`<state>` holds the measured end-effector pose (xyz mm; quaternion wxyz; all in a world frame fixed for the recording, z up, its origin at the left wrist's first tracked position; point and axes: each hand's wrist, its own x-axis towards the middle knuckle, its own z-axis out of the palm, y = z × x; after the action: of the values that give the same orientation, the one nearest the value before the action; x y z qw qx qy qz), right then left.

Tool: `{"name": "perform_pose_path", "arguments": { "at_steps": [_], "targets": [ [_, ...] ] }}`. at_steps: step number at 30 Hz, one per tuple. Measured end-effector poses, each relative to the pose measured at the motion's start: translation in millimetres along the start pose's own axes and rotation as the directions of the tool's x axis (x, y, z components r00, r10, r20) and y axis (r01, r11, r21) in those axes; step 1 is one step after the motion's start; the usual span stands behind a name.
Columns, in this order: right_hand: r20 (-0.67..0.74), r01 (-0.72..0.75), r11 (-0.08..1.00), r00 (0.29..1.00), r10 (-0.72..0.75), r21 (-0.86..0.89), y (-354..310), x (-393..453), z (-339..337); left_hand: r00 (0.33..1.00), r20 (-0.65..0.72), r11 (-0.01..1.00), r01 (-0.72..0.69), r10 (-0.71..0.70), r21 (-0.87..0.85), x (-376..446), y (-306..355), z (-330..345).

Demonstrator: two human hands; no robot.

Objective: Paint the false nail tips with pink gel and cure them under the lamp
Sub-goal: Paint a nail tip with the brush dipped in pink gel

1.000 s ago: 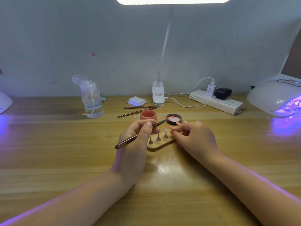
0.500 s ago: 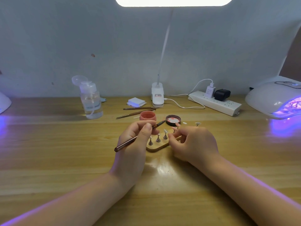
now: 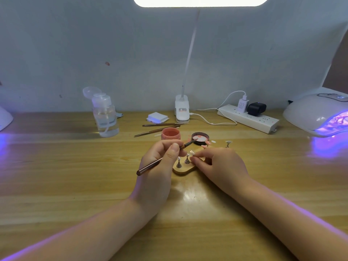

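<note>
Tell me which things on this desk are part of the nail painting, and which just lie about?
In use: brush, pink gel pot, its lid, nail tips on stands, wooden base, curing lamp.

Lying about: pump bottle, spare tools, power strip, white pads.

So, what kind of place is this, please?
Probably a small nail-art work desk: a lit curing lamp at the right, a pink gel pot, and nail tips on stands on a wooden base.
</note>
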<state>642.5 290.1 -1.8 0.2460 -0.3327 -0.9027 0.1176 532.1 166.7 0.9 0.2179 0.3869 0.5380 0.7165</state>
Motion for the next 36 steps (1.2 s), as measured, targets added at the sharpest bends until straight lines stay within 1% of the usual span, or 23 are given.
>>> {"name": "perform_pose_path", "arguments": {
  "at_steps": [3,7,9,11,13,16,18,20,23,30,31,32,36],
  "targets": [
    [-0.04,0.077,0.996,0.996,-0.079,-0.041,-2.6,-1.8,0.3,0.999,-0.006,0.998,-0.043,0.043,0.055,1.7,0.2,0.0],
    [-0.153,0.079,0.991,0.986,-0.062,0.108,-2.2,-4.2,0.2,0.982,-0.055,0.966,-0.166,0.18,0.2,19.1,14.8,-10.2],
    [-0.197,0.083,0.981,0.979,-0.047,0.175,-1.2,-4.7,-0.2,0.978,-0.082,0.938,-0.16,0.194,0.307,33.3,23.2,-19.0],
    [-0.209,0.082,0.972,0.977,-0.034,0.222,-1.5,-4.7,-0.7,0.984,-0.089,0.906,-0.106,0.155,0.41,47.6,30.4,-26.4],
    [-0.216,0.083,0.962,0.976,-0.026,0.262,-1.8,-4.3,-1.1,0.991,-0.068,0.853,-0.063,0.115,0.518,61.7,37.5,-30.9],
    [-0.218,0.093,0.951,0.975,-0.028,0.295,-1.9,-3.7,-1.1,0.999,-0.012,0.741,-0.022,0.04,0.671,83.3,53.7,-29.6],
    [-0.218,0.098,0.946,0.976,-0.03,0.308,-1.3,-3.7,-0.7,0.999,0.042,0.672,-0.013,-0.027,0.74,96.6,65.7,-25.2],
    [-0.206,0.084,0.941,0.978,-0.015,0.329,-0.9,-4.0,-0.4,0.993,0.07,0.635,0.008,-0.097,0.772,107.6,74.0,-18.9],
    [-0.197,0.07,0.939,0.98,-0.003,0.337,-0.6,-3.8,0.2,0.981,0.065,0.567,0.05,-0.181,0.822,119.2,76.7,-9.4],
    [-0.187,0.047,0.94,0.982,0.018,0.338,1.0,-3.3,2.0,0.93,0.066,0.417,0.098,-0.362,0.904,127.7,57.4,-1.1],
    [-0.177,0.042,0.943,0.984,0.019,0.332,1.1,-3.5,1.9,0.927,0.061,0.415,0.106,-0.369,0.904,127.9,55.7,-2.0],
    [-0.165,0.036,0.947,0.986,0.018,0.319,1.0,-3.8,1.5,0.929,0.053,0.436,0.121,-0.366,0.892,128.8,54.6,-3.5],
    [-0.139,0.024,0.955,0.99,0.018,0.295,0.7,-4.1,0.4,0.937,-0.03,0.619,0.253,-0.348,0.744,134.3,58.3,-13.0]
  ]
}}
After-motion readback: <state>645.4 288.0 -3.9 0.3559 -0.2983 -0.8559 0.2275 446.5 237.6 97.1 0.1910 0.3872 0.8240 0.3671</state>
